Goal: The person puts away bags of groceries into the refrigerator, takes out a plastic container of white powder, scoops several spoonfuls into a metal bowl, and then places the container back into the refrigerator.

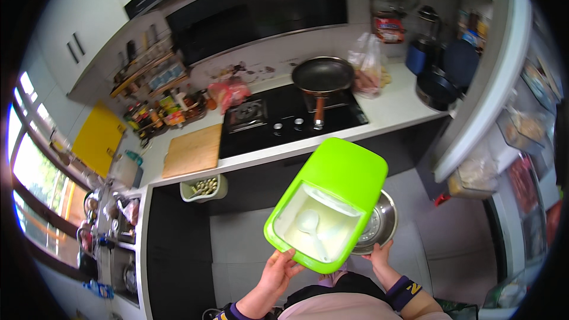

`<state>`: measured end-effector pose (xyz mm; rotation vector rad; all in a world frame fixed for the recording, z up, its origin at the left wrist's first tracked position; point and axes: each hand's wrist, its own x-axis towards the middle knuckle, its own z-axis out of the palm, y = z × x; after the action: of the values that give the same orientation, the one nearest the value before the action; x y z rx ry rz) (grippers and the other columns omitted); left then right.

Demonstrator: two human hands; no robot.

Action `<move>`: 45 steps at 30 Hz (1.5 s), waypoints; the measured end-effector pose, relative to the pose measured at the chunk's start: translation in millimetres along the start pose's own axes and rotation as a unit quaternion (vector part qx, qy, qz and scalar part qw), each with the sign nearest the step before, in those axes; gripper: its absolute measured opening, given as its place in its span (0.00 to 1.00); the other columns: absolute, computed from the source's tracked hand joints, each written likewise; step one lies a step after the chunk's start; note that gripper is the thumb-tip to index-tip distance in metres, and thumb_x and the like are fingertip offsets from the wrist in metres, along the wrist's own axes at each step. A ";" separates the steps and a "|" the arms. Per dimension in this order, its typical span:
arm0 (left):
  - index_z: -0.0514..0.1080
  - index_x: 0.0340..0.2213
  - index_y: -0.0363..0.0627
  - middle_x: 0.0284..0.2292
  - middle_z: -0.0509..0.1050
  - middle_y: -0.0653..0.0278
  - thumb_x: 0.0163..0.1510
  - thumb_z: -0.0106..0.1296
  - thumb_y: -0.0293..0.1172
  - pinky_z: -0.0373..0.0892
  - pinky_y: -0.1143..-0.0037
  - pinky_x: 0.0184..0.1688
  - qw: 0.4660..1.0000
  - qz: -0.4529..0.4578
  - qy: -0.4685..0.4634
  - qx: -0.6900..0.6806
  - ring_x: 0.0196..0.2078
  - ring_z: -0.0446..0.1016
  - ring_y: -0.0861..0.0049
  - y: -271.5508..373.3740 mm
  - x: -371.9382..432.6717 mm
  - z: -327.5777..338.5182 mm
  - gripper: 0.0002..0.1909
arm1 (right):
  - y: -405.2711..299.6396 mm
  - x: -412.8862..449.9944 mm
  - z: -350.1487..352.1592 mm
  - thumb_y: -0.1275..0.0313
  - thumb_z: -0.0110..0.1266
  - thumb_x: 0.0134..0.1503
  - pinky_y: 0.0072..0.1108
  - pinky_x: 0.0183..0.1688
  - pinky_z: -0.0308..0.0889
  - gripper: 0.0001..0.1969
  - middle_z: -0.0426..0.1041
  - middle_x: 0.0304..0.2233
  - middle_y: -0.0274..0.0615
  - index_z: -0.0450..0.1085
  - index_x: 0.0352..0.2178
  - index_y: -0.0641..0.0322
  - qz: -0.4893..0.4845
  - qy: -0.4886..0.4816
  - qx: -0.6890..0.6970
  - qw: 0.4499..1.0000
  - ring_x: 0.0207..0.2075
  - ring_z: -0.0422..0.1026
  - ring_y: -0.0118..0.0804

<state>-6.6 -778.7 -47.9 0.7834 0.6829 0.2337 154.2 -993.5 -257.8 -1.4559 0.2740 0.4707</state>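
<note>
My left hand [279, 271] grips the near edge of a plastic storage bin with a bright green lid [346, 164]. The lid's front part is open, and a white plastic scoop [309, 222] lies inside on pale contents that look like flour or rice; I cannot tell which. In my right hand [381, 255] is the rim of a round stainless steel bowl [387, 218], lower than the bin and partly hidden behind its right side.
A frying pan [323, 75] sits on the black cooktop [266, 133], beside a wooden cutting board [192, 151]. A small bin [204, 198] hangs below the counter edge. Open fridge shelves [502, 160] stand at right, the sink [122, 266] at left.
</note>
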 end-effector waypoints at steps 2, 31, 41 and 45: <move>0.59 0.43 0.37 0.42 0.67 0.55 0.54 0.42 0.31 0.68 0.65 0.46 0.997 0.049 0.054 -0.035 0.44 0.68 0.64 13.5 2.8 -14.9 0.16 | -8.5 15.6 40.3 0.79 0.32 0.54 0.27 0.17 0.71 0.23 0.58 0.40 0.54 0.36 0.48 0.49 -0.003 -0.047 -0.018 0.999 0.23 0.70 0.44; 0.49 0.46 0.40 0.43 0.60 0.36 0.49 0.50 0.39 0.68 0.59 0.42 0.893 0.265 0.286 -0.224 0.42 0.64 0.44 357.0 166.7 -375.5 0.30 | -84.4 57.3 635.0 0.80 0.32 0.53 0.28 0.24 0.76 0.24 0.53 0.46 0.53 0.36 0.50 0.55 -0.010 -0.284 -0.056 0.957 0.37 0.70 0.47; 0.53 0.45 0.39 0.40 0.63 0.40 0.49 0.49 0.39 0.69 0.63 0.42 0.916 0.225 0.250 -0.217 0.42 0.66 0.51 407.6 231.5 -422.3 0.26 | -65.0 72.8 712.0 0.79 0.33 0.55 0.30 0.25 0.75 0.26 0.55 0.46 0.54 0.33 0.52 0.52 -0.025 -0.247 -0.074 0.966 0.35 0.70 0.47; 0.53 0.46 0.42 0.45 0.60 0.44 0.48 0.50 0.38 0.69 0.61 0.42 0.918 0.224 0.236 -0.226 0.44 0.64 0.48 409.5 241.6 -440.8 0.27 | -56.6 73.4 721.2 0.80 0.33 0.54 0.30 0.25 0.75 0.26 0.54 0.46 0.53 0.35 0.51 0.53 -0.011 -0.247 -0.064 0.967 0.36 0.70 0.47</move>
<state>-85.2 -136.8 -94.6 0.4221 0.8516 0.9895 171.0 -272.6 -164.3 -1.4125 -0.1741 0.8261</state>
